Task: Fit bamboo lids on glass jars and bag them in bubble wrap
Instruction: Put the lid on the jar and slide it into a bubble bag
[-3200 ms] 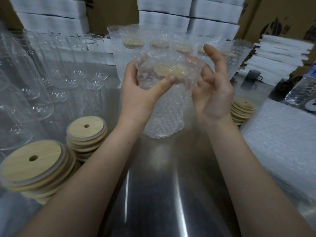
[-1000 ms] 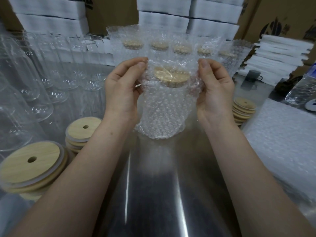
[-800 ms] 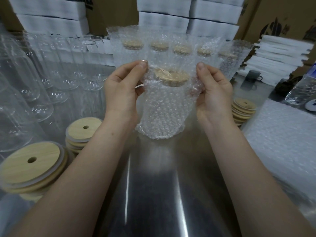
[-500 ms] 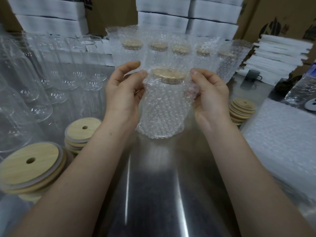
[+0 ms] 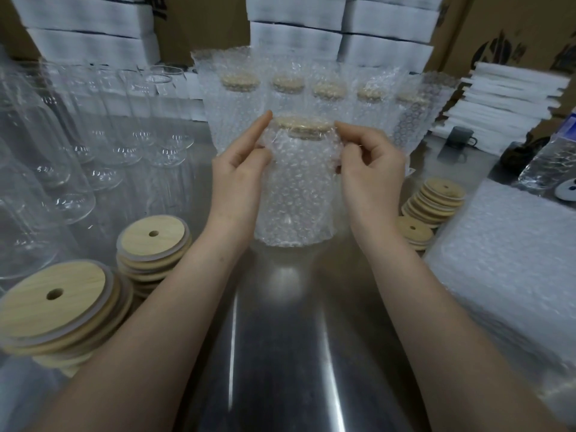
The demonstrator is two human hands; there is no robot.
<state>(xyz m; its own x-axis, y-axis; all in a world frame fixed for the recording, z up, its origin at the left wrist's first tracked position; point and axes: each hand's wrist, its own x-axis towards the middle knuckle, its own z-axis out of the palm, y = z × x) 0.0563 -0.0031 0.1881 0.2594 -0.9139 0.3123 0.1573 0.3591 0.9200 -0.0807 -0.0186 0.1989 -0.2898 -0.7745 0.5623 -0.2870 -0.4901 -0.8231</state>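
Observation:
A glass jar in a bubble wrap bag (image 5: 296, 194) stands upright on the steel table (image 5: 280, 353), its bamboo lid (image 5: 301, 124) showing at the top. My left hand (image 5: 240, 169) pinches the bag's upper left edge beside the lid. My right hand (image 5: 367, 169) pinches the upper right edge, fingers curled. Behind stands a row of several bagged, lidded jars (image 5: 327, 98).
Bare glass jars (image 5: 103, 120) crowd the left side. Stacks of bamboo lids (image 5: 152, 241) (image 5: 56, 307) lie at front left, more lids (image 5: 436, 194) at right. A pile of bubble wrap bags (image 5: 514, 260) lies at right. White boxes (image 5: 296, 32) line the back.
The bag's open top has been drawn down and folded close around the lid. Both hands have shifted lower and nearer the jar's neck; earlier the right hand was spread open beside the bag.

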